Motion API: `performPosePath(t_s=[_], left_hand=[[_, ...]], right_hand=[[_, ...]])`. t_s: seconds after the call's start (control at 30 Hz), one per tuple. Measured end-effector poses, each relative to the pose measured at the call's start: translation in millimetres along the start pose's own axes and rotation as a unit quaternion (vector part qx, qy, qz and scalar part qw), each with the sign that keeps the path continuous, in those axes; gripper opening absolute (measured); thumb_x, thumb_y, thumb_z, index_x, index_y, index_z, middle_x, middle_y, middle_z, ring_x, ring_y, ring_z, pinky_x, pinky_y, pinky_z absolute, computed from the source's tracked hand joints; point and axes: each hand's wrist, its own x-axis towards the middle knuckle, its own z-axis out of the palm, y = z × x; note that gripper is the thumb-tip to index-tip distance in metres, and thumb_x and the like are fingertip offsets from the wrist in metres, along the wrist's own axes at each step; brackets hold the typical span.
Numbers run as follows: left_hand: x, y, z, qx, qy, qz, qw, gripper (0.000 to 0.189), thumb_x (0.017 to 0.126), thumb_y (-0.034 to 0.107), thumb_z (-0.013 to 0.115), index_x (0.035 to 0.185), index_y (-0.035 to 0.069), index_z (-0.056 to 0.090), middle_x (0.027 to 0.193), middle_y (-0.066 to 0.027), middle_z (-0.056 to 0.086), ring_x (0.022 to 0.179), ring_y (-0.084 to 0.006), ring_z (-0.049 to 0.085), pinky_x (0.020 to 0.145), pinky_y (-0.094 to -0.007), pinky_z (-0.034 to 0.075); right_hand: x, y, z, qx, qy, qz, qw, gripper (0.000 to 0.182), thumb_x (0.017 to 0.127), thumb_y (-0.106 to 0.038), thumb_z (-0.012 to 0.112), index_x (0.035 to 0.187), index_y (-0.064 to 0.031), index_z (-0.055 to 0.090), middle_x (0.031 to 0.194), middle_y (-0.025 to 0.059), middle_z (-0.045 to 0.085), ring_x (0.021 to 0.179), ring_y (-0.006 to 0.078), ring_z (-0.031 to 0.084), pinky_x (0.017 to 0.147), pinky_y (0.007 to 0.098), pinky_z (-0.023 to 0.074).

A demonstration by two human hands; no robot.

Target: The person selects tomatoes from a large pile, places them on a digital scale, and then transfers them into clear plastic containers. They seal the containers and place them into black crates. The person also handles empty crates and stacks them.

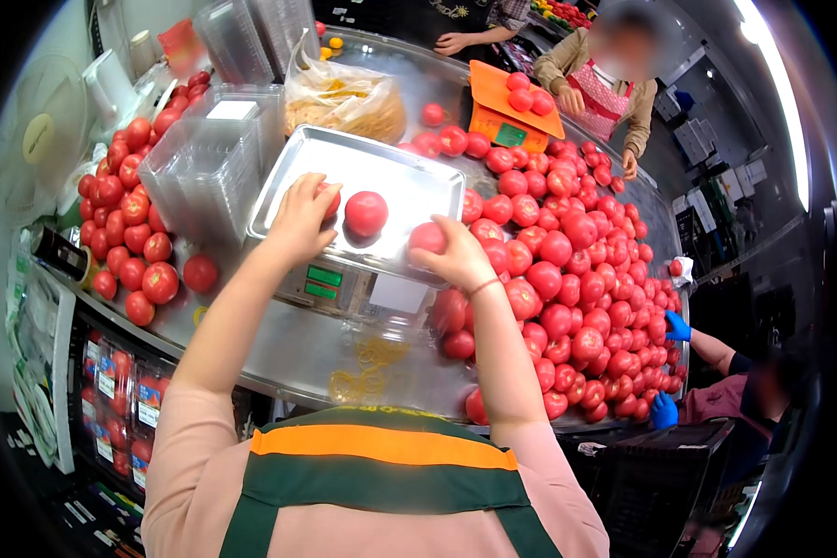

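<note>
A shallow metal tray [397, 167] rests on a digital scale [352, 289] with lit green displays. On the tray's left side, my left hand [298, 217] curls around a tomato [331, 200], which my fingers partly cover. A second tomato [366, 213] sits alone near the tray's middle, touched by neither hand. My right hand [462, 252] has its thumb and fingers around another tomato [426, 238] at the tray's right end.
Loose tomatoes [586, 293] cover the table's right side; more tomatoes [129, 230] lie left of stacked clear plastic containers [202, 174]. A plastic bag [349, 111] stands behind the tray, near an orange scale [513, 115]. Rubber bands [366, 370] lie in front. Co-workers' hands [662, 410] are at the far edges.
</note>
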Motion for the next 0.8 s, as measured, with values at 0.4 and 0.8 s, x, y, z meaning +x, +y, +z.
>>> performPosePath(t_s=[0.4,0.8], left_hand=[[-76,55,-22,-0.593,-0.121,-0.184,0.775,0.058,0.082,0.027,0.075,0.131,0.008,0.051,0.118,-0.0104,0.059,0.104,-0.0228,0.061,0.089,-0.0398,0.053],[-147,115,65,0.034,-0.166,0.232,0.958,0.061,0.085,0.022,0.062,0.142,0.036,0.047,0.147,-0.0127,0.042,0.137,-0.0343,0.038,0.111,-0.0588,0.028]], right_hand=[[-101,-6,-32,0.314,0.092,0.028,0.945,0.074,0.069,-0.018,0.081,0.131,-0.0016,0.046,0.122,0.0119,0.052,0.113,0.0222,0.054,0.098,0.0359,0.0465],[-80,-55,2,0.115,0.134,-0.123,0.977,0.03,0.082,-0.004,0.069,0.11,0.0004,0.062,0.104,0.0168,0.062,0.097,0.0331,0.061,0.083,0.0415,0.0513]])
